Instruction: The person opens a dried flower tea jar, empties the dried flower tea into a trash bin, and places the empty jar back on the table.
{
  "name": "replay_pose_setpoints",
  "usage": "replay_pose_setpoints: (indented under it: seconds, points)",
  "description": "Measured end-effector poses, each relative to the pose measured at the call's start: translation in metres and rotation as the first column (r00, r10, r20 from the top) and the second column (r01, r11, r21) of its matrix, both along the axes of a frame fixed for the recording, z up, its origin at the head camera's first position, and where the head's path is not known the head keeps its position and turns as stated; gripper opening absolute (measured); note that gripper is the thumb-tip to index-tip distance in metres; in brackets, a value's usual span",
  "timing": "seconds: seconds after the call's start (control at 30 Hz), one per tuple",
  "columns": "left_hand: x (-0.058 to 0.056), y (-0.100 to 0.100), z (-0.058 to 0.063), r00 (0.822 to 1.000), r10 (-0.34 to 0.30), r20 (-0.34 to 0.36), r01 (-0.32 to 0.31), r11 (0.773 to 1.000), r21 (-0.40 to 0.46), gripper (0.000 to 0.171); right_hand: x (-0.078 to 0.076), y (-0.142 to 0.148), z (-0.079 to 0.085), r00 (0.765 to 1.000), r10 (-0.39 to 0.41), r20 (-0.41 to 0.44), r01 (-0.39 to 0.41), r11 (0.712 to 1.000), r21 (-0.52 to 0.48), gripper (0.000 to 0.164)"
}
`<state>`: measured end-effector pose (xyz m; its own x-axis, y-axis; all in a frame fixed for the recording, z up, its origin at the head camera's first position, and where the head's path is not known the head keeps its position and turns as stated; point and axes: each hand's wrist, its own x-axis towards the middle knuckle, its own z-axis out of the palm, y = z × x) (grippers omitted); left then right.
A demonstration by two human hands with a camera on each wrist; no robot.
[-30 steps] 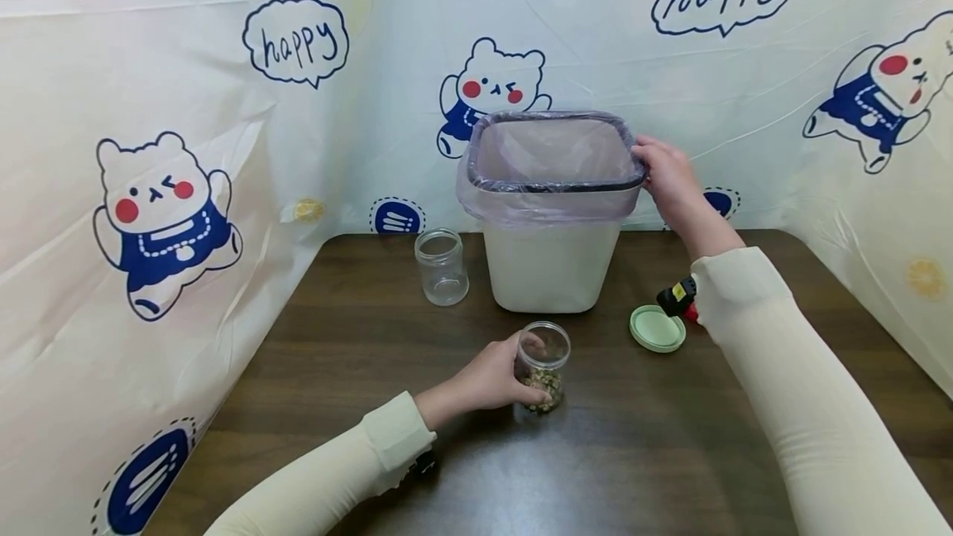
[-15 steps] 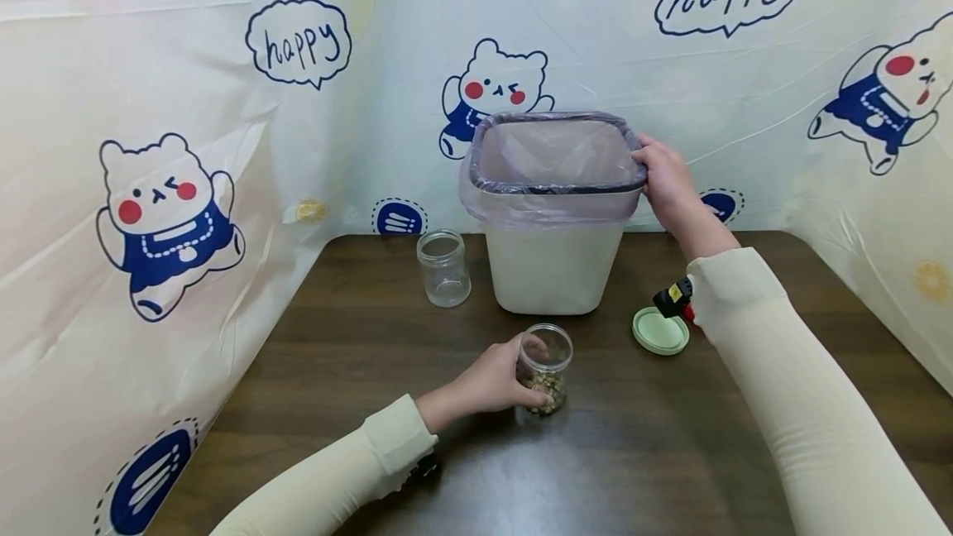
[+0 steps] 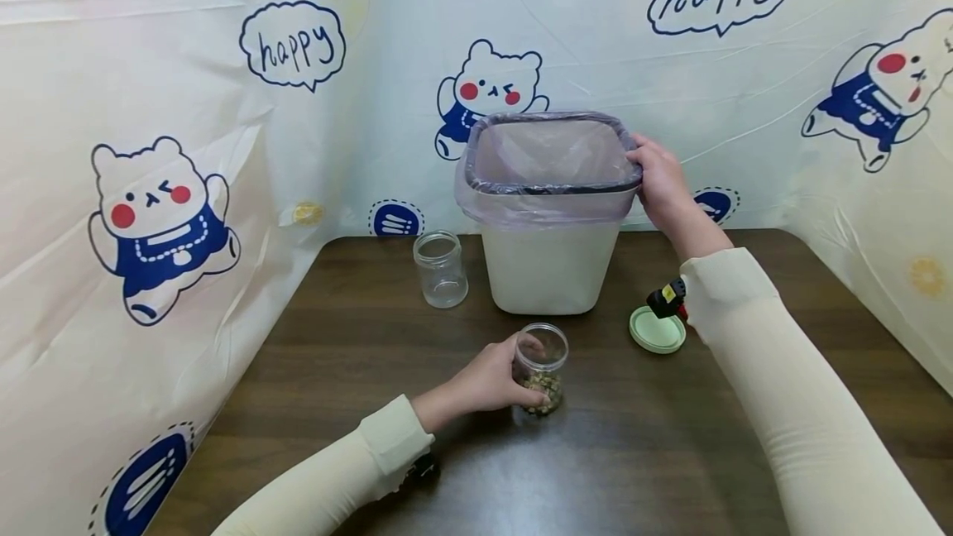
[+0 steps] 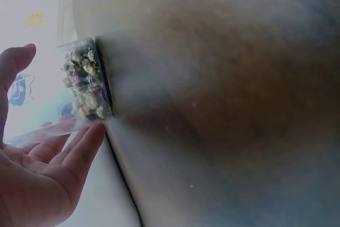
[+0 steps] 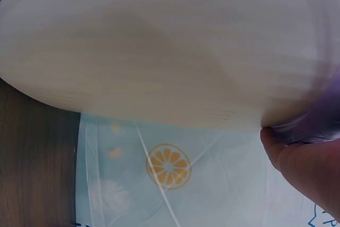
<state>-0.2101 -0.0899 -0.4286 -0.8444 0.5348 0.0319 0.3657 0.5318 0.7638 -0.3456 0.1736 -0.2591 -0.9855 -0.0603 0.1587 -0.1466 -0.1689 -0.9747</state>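
Observation:
My left hand [image 3: 487, 376] holds a clear jar [image 3: 543, 352] upright on the table, its thumb and fingers around the side. Dried flower buds [image 4: 87, 81], pale with some pink ones, fill the bottom of that jar, and its top is uncovered. Behind it stands a cream trash bin [image 3: 549, 275] lined with a thin purple bag [image 3: 547, 207] folded over the rim. At the bin's right upper edge, my right hand [image 3: 663, 180] grips the rim through the liner. In the right wrist view, fingers [image 5: 308, 166] press on the purple plastic under the rim.
Left of the bin stands another clear jar [image 3: 442, 271] without a lid. A pale green round lid [image 3: 657, 331] lies to the right, partly behind the right wrist camera [image 3: 666, 298]. A printed curtain [image 3: 372, 106] closes off the back and sides of the dark wooden table [image 3: 596, 470].
Almost nothing differs; the head view shifts slightly. Both hands keep their holds on the jar and the bin rim.

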Motion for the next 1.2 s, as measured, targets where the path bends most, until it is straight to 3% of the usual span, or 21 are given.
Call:
replay_pose_setpoints:
  seconds: [0.23, 0.43, 0.9, 1.2]
  points:
    - [0.002, -0.004, 0.002, 0.999, 0.038, -0.014, -0.038, 0.999, 0.004, 0.057, -0.001, -0.001, -0.001, 1.0, -0.006, 0.008, 0.006, 1.0, 0.0, 0.053]
    - [0.0, -0.009, 0.011, 0.997, 0.063, -0.05, -0.062, 0.998, 0.023, 0.056, -0.001, -0.001, -0.001, 1.0, -0.007, 0.011, 0.007, 1.0, 0.0, 0.052]
    - [-0.003, -0.03, 0.044, 0.978, 0.187, -0.096, -0.18, 0.981, 0.071, 0.063, -0.004, -0.002, -0.002, 1.0, -0.021, 0.003, 0.021, 0.999, -0.04, 0.052]
    - [-0.004, -0.05, 0.075, 0.957, 0.267, -0.114, -0.256, 0.962, 0.099, 0.061, -0.004, -0.003, -0.001, 1.0, -0.008, 0.024, 0.009, 0.999, -0.041, 0.052]
